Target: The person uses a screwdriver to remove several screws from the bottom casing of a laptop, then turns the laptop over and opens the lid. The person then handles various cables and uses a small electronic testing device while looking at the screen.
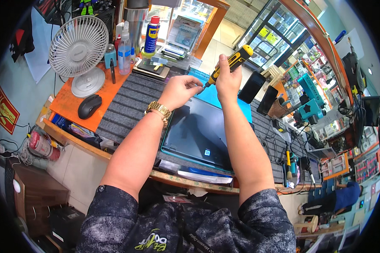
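My right hand (227, 79) grips a yellow and black screwdriver (234, 61), tilted with its tip pointing down and left. My left hand (180, 89), with a gold watch on the wrist, pinches at the screwdriver's tip with its fingertips. Both hands hover above the far edge of a dark closed laptop (200, 135), which lies bottom side up on a blue mat (213, 96) on the grey ribbed bench cover.
A white desk fan (78, 52), a black mouse (89, 106), spray bottles and a spray can (151, 36) stand at the back left. Two dark phones (259, 92) lean at the right. Hand tools and cables (291, 164) lie at the bench's right end.
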Available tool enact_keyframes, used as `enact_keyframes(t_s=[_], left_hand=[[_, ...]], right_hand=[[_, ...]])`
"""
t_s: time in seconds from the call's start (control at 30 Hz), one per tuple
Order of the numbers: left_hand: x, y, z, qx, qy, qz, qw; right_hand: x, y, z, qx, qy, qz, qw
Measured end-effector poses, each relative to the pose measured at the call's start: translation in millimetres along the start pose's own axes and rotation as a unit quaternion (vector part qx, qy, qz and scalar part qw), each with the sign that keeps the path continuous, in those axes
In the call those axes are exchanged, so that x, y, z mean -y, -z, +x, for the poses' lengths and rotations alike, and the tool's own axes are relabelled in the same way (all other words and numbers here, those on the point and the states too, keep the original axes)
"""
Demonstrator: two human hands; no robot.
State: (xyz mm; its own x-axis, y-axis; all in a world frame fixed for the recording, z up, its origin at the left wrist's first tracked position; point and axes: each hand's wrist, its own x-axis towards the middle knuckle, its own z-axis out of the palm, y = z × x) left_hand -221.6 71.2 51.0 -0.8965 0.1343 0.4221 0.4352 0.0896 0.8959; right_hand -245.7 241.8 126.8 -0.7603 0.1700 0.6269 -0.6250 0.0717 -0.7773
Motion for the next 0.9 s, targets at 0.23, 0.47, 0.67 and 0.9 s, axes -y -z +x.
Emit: enact_keyframes(t_s=[0.23,0.47,0.67,0.9], left_hand=[[-4.0,0.9,2.6,0.004,0.017,-0.014,1.0],[3.3,1.6,8.4,-0.047,0.04,-0.23,0.971],[8.9,8.7,10.5,-0.013,0.037,-0.157,0.987],[5.8,6.9,7.6,-0.003,0.047,-0.163,0.986]], right_hand=[[1.2,0.0,5.2,-0.013,0.006,0.024,1.0],[20.3,-8.2,11.4,-0.067,-0.026,0.074,0.995],[28.5,-2.9,26.2,-0.098,0.005,0.102,0.99],[31.9,-8.7,28.1,-0.102,0.013,0.096,0.99]])
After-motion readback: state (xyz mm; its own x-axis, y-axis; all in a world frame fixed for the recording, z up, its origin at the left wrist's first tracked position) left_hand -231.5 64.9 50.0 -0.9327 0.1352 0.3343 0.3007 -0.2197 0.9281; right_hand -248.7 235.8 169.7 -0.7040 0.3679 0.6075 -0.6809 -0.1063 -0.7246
